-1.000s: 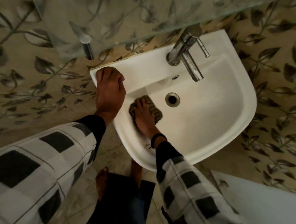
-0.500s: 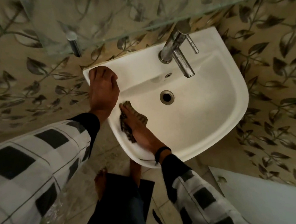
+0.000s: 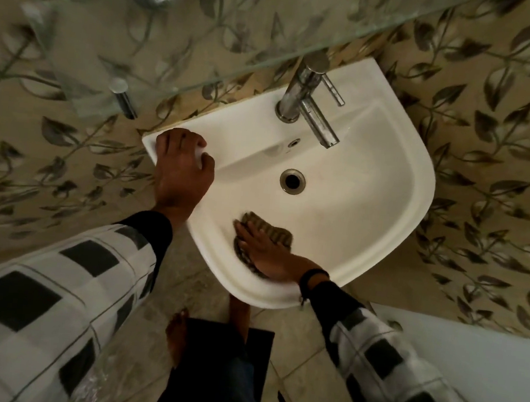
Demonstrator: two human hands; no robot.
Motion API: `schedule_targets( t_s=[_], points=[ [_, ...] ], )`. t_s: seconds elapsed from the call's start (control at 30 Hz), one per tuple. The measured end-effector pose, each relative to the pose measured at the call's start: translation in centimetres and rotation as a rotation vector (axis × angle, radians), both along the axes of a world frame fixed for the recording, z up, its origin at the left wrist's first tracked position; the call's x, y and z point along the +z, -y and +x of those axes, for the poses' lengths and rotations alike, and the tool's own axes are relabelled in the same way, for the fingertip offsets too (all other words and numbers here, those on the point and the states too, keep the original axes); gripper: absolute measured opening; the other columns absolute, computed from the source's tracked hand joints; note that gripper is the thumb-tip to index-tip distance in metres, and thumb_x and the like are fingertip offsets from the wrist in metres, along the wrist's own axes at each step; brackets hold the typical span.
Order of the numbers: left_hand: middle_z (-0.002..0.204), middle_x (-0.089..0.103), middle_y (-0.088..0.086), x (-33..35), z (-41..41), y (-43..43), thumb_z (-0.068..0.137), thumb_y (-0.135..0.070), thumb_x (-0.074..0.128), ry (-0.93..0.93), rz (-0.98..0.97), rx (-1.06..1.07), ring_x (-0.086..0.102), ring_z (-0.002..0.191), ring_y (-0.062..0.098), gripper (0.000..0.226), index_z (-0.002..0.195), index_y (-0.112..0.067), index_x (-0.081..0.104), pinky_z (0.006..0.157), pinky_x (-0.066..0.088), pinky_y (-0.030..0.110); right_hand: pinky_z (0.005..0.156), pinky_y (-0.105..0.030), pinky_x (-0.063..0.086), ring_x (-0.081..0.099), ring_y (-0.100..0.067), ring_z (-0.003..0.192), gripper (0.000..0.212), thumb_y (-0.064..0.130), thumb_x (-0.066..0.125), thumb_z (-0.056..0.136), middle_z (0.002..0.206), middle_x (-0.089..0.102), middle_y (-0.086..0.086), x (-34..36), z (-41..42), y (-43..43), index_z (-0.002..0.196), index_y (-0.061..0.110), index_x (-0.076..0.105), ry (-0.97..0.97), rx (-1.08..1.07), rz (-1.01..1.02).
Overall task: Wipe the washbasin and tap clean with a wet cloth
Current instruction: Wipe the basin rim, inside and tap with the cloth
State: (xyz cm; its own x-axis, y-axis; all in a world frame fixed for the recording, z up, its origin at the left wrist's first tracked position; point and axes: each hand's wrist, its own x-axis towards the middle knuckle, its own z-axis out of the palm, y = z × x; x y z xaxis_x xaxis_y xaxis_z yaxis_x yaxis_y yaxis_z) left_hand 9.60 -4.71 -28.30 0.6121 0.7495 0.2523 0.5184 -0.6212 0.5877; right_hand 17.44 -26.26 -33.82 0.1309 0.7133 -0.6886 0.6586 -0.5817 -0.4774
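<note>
Nearest the camera, a dark striped cloth [image 3: 265, 232] is being pressed flat against the inner front wall of the white ceramic washbasin [image 3: 398, 195] by the right hand [image 3: 266, 250], whose fingers are spread open over it rather than closed around it. Further back, the basin's left rear corner is being gripped by the left hand [image 3: 181, 172], its fingers curled over the rim. Beyond the round metal drain [image 3: 292, 181], the chrome tap [image 3: 310, 102] is being left untouched below a glass shelf [image 3: 210, 24].
</note>
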Motion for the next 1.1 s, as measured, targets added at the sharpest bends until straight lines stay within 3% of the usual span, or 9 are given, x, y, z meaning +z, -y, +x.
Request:
schedule_targets(
  t_s=[0.13,0.23,0.33,0.43,0.57,0.7,0.9,1.0,1.1],
  points=[
    [0.104,0.060,0.013,0.0,0.1,0.0,0.081,-0.015,0.057,-0.028,0.014,-0.010,0.051,0.107,0.036,0.019,0.097,-0.006,0.063,0.100,0.037,0.041,0.118,-0.056,0.001,-0.010,-0.020,0.152,0.055,0.053,0.013,0.102,0.162,-0.018,0.012,0.0,1.2,0.1,0.151,0.045,-0.011,0.179,-0.181,-0.191],
    [0.102,0.060,0.013,-0.2,0.1,-0.2,0.080,-0.015,0.056,-0.046,0.026,-0.006,0.052,0.106,0.035,0.019,0.095,-0.006,0.062,0.100,0.036,0.040,0.117,-0.055,-0.003,-0.013,-0.020,0.151,0.055,0.055,0.012,0.101,0.162,-0.019,0.012,0.0,-0.8,-2.3,0.151,0.046,-0.010,0.083,-0.311,-0.135],
    [0.101,0.060,0.013,-0.1,0.2,-0.2,0.078,-0.013,0.057,-0.042,0.016,0.007,0.051,0.106,0.035,0.017,0.093,-0.005,0.062,0.098,0.036,0.038,0.116,-0.058,0.000,-0.014,-0.019,0.150,0.054,0.044,0.016,0.105,0.161,-0.019,0.015,0.0,-2.2,-2.4,0.153,0.041,-0.008,-0.056,-0.206,-0.017],
    [0.103,0.059,0.013,0.1,0.2,0.0,0.079,-0.012,0.057,-0.045,-0.005,0.010,0.050,0.108,0.035,0.017,0.094,-0.005,0.062,0.098,0.036,0.038,0.120,-0.056,0.004,-0.018,-0.016,0.148,0.056,0.029,0.024,0.108,0.159,-0.020,0.012,0.2,-0.6,0.3,0.157,0.020,0.000,-0.016,0.037,-0.006],
    [0.103,0.059,0.014,0.1,0.2,0.1,0.079,-0.010,0.058,-0.041,-0.009,0.018,0.050,0.108,0.036,0.017,0.094,-0.004,0.063,0.097,0.037,0.039,0.119,-0.057,0.003,-0.010,-0.022,0.152,0.056,0.051,0.013,0.103,0.162,-0.020,0.012,0.3,1.5,1.3,0.152,0.043,-0.013,0.142,-0.110,-0.226],
    [0.100,0.060,0.013,-0.1,0.2,-0.1,0.078,-0.010,0.058,-0.018,0.016,0.010,0.050,0.105,0.035,0.015,0.091,-0.004,0.062,0.097,0.037,0.039,0.119,-0.054,-0.003,-0.013,-0.020,0.151,0.055,0.054,0.011,0.102,0.162,-0.019,0.012,0.5,-0.8,-1.8,0.152,0.045,-0.012,0.061,-0.268,-0.127],
    [0.098,0.059,0.012,-0.2,0.2,-0.1,0.077,-0.011,0.056,-0.001,0.020,0.010,0.047,0.104,0.033,0.016,0.091,-0.006,0.062,0.095,0.038,0.040,0.119,-0.059,0.009,-0.011,-0.022,0.152,0.057,0.045,0.014,0.105,0.162,-0.020,0.012,-0.1,2.4,2.8,0.153,0.035,-0.016,0.115,0.230,-0.127],
    [0.098,0.059,0.012,-0.4,0.3,-0.2,0.077,-0.012,0.056,0.005,0.021,0.018,0.045,0.104,0.030,0.015,0.090,-0.006,0.061,0.096,0.038,0.040,0.118,-0.057,0.009,-0.003,-0.024,0.152,0.058,0.053,0.014,0.102,0.163,-0.015,0.012,-0.1,5.1,4.2,0.151,0.043,-0.014,0.355,0.055,-0.236],
    [0.099,0.059,0.011,-0.6,0.3,-0.2,0.077,-0.011,0.058,0.014,0.025,0.021,0.043,0.105,0.029,0.014,0.091,-0.007,0.061,0.094,0.039,0.042,0.119,-0.056,0.002,-0.007,-0.023,0.152,0.058,0.052,0.014,0.102,0.163,-0.016,0.009,-0.4,4.1,1.8,0.153,0.041,-0.009,0.376,-0.176,-0.216]
  ],
)
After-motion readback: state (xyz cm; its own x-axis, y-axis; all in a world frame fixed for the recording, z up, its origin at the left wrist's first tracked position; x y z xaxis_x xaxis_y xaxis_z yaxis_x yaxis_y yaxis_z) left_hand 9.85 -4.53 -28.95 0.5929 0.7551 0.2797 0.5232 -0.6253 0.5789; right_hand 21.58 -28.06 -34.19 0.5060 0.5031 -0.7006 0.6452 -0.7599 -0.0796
